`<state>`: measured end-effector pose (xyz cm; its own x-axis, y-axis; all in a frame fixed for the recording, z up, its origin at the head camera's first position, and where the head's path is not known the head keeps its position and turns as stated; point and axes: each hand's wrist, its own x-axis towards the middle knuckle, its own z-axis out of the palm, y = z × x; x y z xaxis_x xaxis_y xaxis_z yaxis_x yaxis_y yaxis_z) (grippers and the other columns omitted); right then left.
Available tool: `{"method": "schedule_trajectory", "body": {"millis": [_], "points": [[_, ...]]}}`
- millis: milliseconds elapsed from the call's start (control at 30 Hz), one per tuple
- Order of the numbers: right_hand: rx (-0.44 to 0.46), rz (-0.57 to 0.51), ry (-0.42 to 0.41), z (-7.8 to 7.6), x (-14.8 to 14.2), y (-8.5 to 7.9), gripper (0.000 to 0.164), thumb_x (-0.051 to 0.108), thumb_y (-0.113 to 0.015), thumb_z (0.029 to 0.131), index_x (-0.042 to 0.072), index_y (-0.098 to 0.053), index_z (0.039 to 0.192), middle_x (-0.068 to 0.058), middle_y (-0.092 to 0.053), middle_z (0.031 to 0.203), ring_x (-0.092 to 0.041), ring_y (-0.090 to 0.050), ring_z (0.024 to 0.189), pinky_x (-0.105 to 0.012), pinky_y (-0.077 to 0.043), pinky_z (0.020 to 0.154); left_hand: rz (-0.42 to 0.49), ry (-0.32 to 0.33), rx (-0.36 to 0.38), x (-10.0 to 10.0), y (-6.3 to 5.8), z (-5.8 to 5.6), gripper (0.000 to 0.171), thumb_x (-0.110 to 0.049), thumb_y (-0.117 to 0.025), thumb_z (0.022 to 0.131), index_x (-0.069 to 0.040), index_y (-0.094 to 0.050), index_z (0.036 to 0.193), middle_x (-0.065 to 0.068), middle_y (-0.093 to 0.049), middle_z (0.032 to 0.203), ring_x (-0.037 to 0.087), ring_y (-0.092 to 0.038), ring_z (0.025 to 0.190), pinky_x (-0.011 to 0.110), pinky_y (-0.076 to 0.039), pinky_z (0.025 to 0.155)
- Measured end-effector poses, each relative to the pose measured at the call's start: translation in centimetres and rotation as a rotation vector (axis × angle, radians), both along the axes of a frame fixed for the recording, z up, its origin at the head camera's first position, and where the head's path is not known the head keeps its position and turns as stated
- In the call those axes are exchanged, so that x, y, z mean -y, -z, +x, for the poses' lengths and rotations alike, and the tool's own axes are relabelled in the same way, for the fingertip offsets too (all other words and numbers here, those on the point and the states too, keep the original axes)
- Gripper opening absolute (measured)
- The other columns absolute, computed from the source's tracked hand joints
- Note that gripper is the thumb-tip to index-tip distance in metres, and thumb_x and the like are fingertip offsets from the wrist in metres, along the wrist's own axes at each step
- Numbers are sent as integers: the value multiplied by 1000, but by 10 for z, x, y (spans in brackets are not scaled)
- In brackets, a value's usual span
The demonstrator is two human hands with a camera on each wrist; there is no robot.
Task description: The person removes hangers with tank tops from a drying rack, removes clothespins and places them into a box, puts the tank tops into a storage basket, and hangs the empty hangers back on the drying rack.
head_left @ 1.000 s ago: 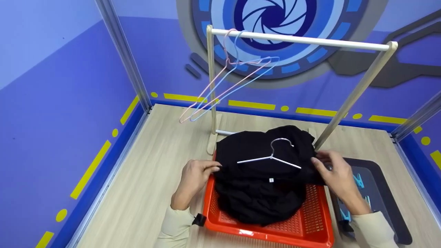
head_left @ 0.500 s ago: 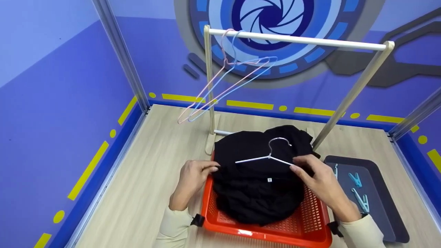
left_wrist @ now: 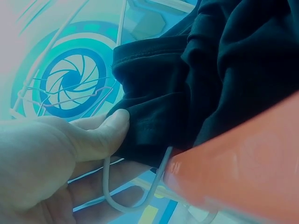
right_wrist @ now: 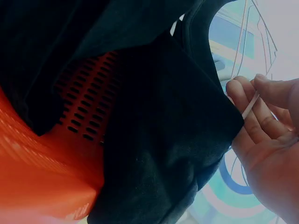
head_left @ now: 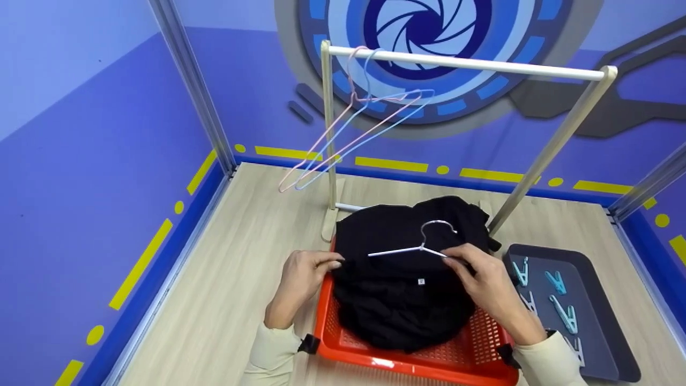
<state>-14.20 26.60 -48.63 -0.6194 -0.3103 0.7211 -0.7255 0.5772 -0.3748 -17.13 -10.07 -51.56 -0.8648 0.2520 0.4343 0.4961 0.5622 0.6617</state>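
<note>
A black shirt (head_left: 402, 321) with a small white tag lies bunched over a red basket (head_left: 370, 360). A white hanger (head_left: 396, 251) with a metal hook pokes out of the shirt's neck opening. At the shirt's left side my left hand (head_left: 303, 276) pinches the black cloth; in the left wrist view the rounded hanger end (left_wrist: 127, 208) sticks out below that cloth, by the fingers. My right hand (head_left: 485, 279) pinches the hanger's right arm between thumb and fingers, near the neck. The rest of the hanger is hidden in the cloth.
Behind the basket stands a rack (head_left: 466, 61) with a white top bar. A pink hanger (head_left: 321, 134) and a blue hanger (head_left: 396, 126) hang at its left end. A dark grey tray (head_left: 600, 321) holding several clothespins (head_left: 557, 282) lies on the right.
My right hand has let go of the shirt's right side, moved left and taken hold of the white hanger's right arm. The left hand keeps its place on the cloth.
</note>
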Motion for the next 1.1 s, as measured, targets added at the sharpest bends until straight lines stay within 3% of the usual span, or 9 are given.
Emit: {"method": "schedule_trajectory", "body": {"millis": [167, 333, 467, 600, 933, 1100], "points": [[-19, -3, -20, 1, 1, -1, 31, -16, -82, 83, 6, -77, 104, -4, -76, 97, -16, -72, 87, -14, -51, 86, -8, 7, -4, -1, -1, 2, 12, -12, -82, 92, -13, -87, 103, -1, -81, 100, 15, -76, 85, 36, -60, 75], [-14, -27, -18, 6, 4, -3, 33, -19, -81, 81, 7, -76, 102, -2, -75, 94, -15, -71, 82, -13, -51, 82, 19, 23, -93, -4, -5, 7, 23, -15, -85, 90, -7, -84, 112, 5, -80, 109, 24, -77, 99, 44, -61, 86], [-13, -56, 3, 11, 10, -6, 40, -25, -81, 76, 7, -76, 99, -1, -74, 92, -14, -70, 80, -13, -51, 81, 71, 72, -190, -10, -9, 9, 29, -16, -89, 87, -6, -84, 113, 8, -79, 114, 29, -75, 108, 46, -59, 94], [-12, -103, 3, 17, 16, -11, 39, -26, -80, 76, 6, -76, 98, -3, -74, 91, -16, -71, 78, -13, -52, 80, 151, 118, -248, -15, -14, 10, 26, -11, -90, 85, -6, -85, 110, 6, -80, 110, 25, -77, 102, 41, -61, 90], [-1, -161, 10, 31, 25, -24, 35, -29, -78, 74, 1, -75, 93, -7, -73, 86, -20, -69, 72, -13, -52, 77, 198, 117, -352, -22, -14, 13, 24, -2, -90, 80, -7, -86, 102, 0, -81, 95, 16, -77, 85, 32, -61, 77], [1, -161, 14, 31, 21, -22, 35, -28, -78, 75, 2, -75, 94, -6, -74, 87, -19, -70, 75, -13, -52, 77, 294, 140, -411, -27, -15, 13, 21, 5, -87, 81, -5, -85, 99, 1, -80, 92, 16, -76, 81, 27, -61, 74]]}}
